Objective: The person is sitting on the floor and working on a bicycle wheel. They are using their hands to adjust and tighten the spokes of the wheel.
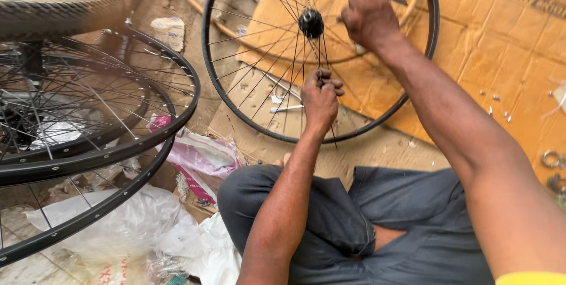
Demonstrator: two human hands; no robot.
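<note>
Head view: a bundle of loose spokes is pinched in the closed left hand, at six o'clock from the hub. At three o'clock, the right hand is curled shut, its contents hidden. Lacing of the rim seems underway; careful threading is called for.

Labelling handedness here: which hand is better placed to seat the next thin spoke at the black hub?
Probably right. The right hand sits beside the black hub of the black-rimmed bicycle wheel. The left hand is lower, closed around thin metal spokes.
</note>
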